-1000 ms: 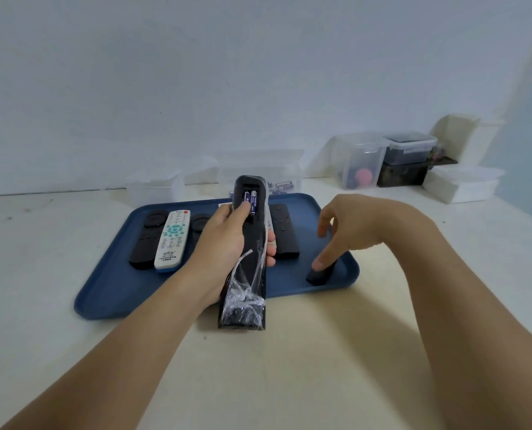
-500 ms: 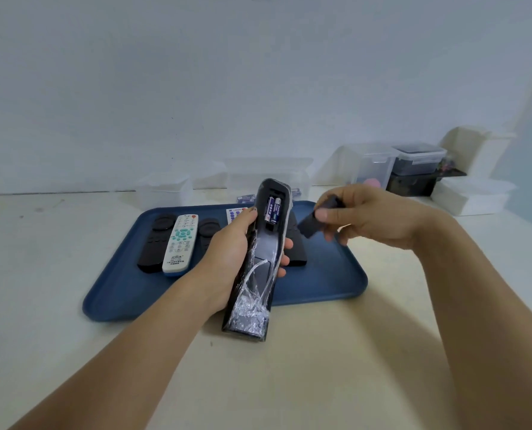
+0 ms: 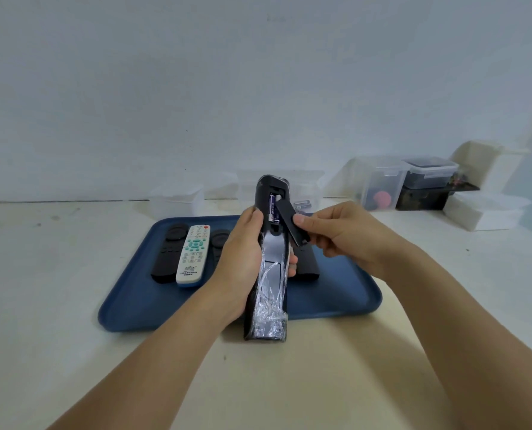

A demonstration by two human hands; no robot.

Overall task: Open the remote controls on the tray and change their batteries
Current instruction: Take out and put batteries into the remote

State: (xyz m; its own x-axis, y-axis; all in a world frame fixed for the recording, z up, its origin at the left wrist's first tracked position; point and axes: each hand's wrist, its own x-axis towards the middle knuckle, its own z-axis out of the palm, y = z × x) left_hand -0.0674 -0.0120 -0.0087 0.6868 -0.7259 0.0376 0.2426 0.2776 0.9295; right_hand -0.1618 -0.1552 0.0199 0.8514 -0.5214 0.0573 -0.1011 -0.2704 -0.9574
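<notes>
My left hand [image 3: 241, 262] grips a long black remote [image 3: 269, 293] wrapped in crinkled clear plastic, held upright above the blue tray [image 3: 336, 296]. Its battery bay is open at the top, with two purple batteries [image 3: 272, 209] showing inside. My right hand [image 3: 342, 237] pinches the black battery cover [image 3: 291, 223] and holds it tilted against the right side of the open bay. On the tray lie a white remote [image 3: 192, 256], a black remote [image 3: 170, 254] to its left, another black one [image 3: 219, 240] partly hidden by my left hand, and one black remote [image 3: 308, 263] behind the held remote.
Clear plastic boxes [image 3: 379, 184] and white containers [image 3: 488, 209] stand at the back right by the wall. A small clear box [image 3: 177, 200] and a larger one with loose batteries [image 3: 302, 204] sit just behind the tray. The pale tabletop [image 3: 41, 290] spreads on both sides.
My right hand picked the battery cover off the tray's right side, lifted it and brought it against the open battery bay. My left hand tilted the remote more upright.
</notes>
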